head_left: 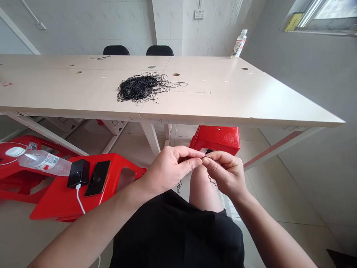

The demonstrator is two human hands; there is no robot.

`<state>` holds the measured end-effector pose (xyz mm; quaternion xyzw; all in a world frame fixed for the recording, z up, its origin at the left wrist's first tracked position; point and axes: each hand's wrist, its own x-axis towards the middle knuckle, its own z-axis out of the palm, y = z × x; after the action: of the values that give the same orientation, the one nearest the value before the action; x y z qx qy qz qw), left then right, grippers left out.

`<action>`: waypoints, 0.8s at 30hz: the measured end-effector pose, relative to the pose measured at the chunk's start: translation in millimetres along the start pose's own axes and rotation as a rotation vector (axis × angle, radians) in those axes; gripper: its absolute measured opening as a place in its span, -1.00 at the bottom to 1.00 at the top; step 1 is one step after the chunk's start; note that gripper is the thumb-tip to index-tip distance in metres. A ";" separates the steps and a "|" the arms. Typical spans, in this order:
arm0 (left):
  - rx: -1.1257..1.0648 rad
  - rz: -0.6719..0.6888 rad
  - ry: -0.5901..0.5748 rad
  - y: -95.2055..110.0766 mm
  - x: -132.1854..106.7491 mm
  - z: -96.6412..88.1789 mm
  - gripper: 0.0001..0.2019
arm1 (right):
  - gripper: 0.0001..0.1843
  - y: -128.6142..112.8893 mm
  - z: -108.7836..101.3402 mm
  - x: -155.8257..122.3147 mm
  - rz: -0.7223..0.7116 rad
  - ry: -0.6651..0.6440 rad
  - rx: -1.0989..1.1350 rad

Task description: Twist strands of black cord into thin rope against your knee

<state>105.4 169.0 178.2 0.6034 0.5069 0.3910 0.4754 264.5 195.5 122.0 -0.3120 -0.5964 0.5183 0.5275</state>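
Note:
Above my knee, my left hand (178,162) and my right hand (225,169) meet fingertip to fingertip. Each is closed in a pinch on a thin black cord (212,181). Crinkled lengths of cord hang below the hands on either side of the knee. The bit between the fingertips is mostly hidden. On the table beyond lies a tangled heap of black cords (139,88), with a few loose loops trailing to the right.
A pale table (223,106) spans the view ahead, with a bottle (239,44) at its far right. One red stool (228,137) stands under its edge. At left, another red stool (111,180) carries a phone (98,178), a black charger (78,173) and a clear bottle (46,162).

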 end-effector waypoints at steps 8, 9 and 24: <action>0.264 0.089 0.024 -9.8 6.7 -5.6 -0.90 | -0.82 2.6 0.2 -0.7 0.082 -0.086 -0.065; 0.276 0.094 0.022 -11.9 7.1 -5.2 -0.91 | -0.81 3.9 0.0 -1.3 0.100 -0.096 -0.069; -0.076 -0.030 0.141 -24.3 9.6 14.1 -0.85 | -0.82 -0.4 -0.1 3.0 -0.008 -0.046 -0.300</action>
<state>114.8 176.8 151.1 0.5485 0.5329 0.4443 0.4667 263.9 198.3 123.3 -0.3730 -0.6802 0.4282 0.4635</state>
